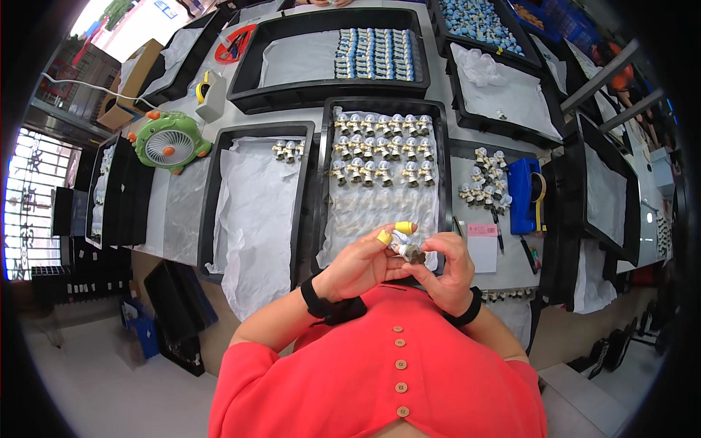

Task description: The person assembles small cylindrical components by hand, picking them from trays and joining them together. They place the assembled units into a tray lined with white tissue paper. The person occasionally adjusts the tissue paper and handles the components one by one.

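Both hands meet in front of my chest over the near edge of the middle black tray (319, 219). My left hand (359, 266), with yellow finger covers on two fingertips, is closed on a small white-and-gold figurine (403, 244) with a dark base. My right hand (447, 271) pinches the figurine's base end from the other side. Beyond my hands, rows of similar figurines (383, 150) lie on white paper in the tray. Several more stand at the top corner of the paper-lined tray (255, 212) on the left. The figurine's far side is hidden by my fingers.
A loose cluster of figurines (488, 179) lies at the right, by a blue tape dispenser (521, 196), pens and a pink-and-white paper slip (482, 237). A green animal-shaped fan (169, 142) stands at left. Farther back, a tray (292, 91) holds blue-and-white pieces.
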Motion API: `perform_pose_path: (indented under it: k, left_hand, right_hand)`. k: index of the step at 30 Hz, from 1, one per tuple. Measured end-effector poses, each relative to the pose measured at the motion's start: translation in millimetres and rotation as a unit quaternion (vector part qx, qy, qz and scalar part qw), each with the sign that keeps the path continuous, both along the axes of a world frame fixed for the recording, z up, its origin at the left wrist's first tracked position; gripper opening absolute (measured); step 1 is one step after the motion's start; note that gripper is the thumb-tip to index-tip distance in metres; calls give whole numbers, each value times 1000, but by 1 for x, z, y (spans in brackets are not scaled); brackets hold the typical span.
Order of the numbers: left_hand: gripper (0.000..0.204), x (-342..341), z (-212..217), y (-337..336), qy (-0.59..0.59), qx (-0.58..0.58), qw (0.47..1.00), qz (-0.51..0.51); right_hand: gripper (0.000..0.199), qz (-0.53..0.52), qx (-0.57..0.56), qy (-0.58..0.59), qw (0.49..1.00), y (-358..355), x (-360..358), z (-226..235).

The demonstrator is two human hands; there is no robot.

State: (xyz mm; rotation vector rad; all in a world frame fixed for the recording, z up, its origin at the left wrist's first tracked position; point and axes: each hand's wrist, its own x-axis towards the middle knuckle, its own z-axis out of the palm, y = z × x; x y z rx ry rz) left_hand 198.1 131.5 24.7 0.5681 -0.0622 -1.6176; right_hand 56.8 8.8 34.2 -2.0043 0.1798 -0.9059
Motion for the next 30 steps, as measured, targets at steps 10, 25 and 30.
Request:
perform_pose_path:
  k: [10, 25, 30]
  left_hand:
    - [50, 1, 13, 0, -45, -5, 999, -12]
    - [47, -23, 10, -28, -343, -27, 939, -12]
    - [46, -37, 2, -41, -470, -59, 872, -126]
  right_hand:
    - [27, -8, 260, 32, 965, -4, -13, -2]
    - [27, 48, 523, 90, 846, -18, -46, -24]
    - [32, -41, 149, 180, 971, -26, -68, -11]
